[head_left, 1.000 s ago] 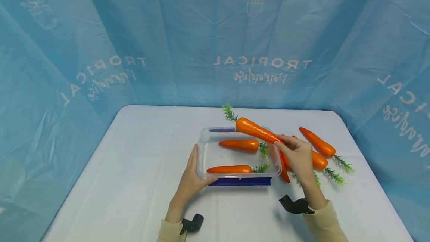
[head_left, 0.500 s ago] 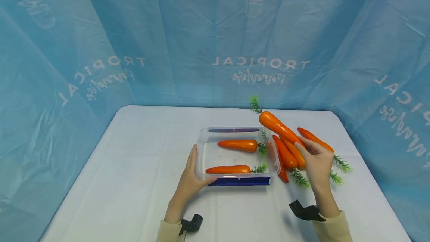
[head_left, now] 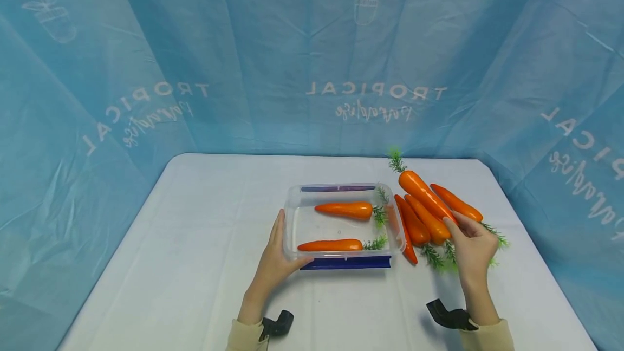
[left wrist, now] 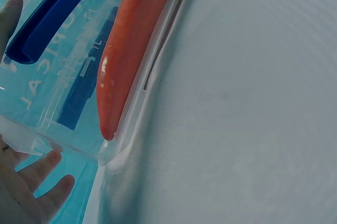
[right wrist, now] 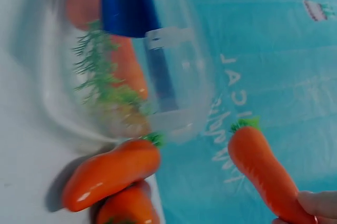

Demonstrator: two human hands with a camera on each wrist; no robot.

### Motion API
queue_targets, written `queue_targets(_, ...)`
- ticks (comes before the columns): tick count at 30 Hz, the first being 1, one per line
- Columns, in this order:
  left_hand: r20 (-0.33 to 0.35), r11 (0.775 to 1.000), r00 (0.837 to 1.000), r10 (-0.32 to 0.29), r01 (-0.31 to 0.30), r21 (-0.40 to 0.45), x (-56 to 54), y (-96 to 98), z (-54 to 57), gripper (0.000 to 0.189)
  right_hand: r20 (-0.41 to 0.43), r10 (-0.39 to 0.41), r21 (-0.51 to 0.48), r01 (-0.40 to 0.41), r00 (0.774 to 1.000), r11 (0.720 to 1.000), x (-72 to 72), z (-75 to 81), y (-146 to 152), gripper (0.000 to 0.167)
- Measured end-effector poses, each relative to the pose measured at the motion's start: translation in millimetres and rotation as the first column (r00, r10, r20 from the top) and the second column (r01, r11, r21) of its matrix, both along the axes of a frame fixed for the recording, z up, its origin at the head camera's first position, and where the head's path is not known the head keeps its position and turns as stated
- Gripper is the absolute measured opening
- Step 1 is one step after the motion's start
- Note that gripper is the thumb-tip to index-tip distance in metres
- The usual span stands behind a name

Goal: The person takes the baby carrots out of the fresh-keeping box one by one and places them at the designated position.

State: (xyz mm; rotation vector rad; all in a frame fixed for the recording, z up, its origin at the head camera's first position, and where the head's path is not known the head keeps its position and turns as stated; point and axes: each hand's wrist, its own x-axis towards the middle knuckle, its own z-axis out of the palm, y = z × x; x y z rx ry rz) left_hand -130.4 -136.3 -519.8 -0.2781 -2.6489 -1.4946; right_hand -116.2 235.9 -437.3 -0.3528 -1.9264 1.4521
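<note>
Your right hand [head_left: 474, 244] pinches a carrot [head_left: 425, 194] by its tip (tiny hold, could pivot loose); left hand [head_left: 275, 261], fingers straight, touches the container [head_left: 312, 227].

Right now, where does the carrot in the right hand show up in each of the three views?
Head: the held carrot is right of centre, its tip pinched by the right hand.
Left wrist: not in it; what shows is another carrot.
Right wrist: lower right, leafy end pointing up and left.
Shared landmark: the blue-clipped clear plastic container, below centre in head, upper left in both wrist views.
</note>
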Motion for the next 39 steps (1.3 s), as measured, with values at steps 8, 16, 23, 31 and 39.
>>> queue_targets(8,-0.006,1.0,1.0,0.001,-0.001,-0.004,0.8,0.7,1.4,0.118,0.011,-0.092,0.024,0.092,0.996,0.995,-0.1,-28.1,4,0.024)
queue_targets(16,0.002,1.0,1.0,-0.002,0.002,0.0,1.4,0.9,1.1,0.118,0.031,-0.123,0.012,0.123,0.992,0.992,0.8,-48.6,1,0.023)
queue_targets(23,-0.024,1.0,1.0,-0.002,0.002,-0.014,1.1,0.3,0.5,0.119,0.029,-0.093,0.027,0.092,0.995,0.995,4.3,-53.8,-7,0.022)
queue_targets(31,-0.032,1.0,0.999,-0.005,0.004,-0.025,0.1,1.0,1.7,0.119,0.054,-0.103,0.044,0.101,0.993,0.994,2.5,-61.1,-9,0.022)
queue_targets(39,-0.012,1.0,1.0,-0.001,0.0,-0.03,-0.7,0.5,3.3,0.119,0.043,-0.08,0.102,0.075,0.996,0.992,3.4,-64.6,-13,0.022)
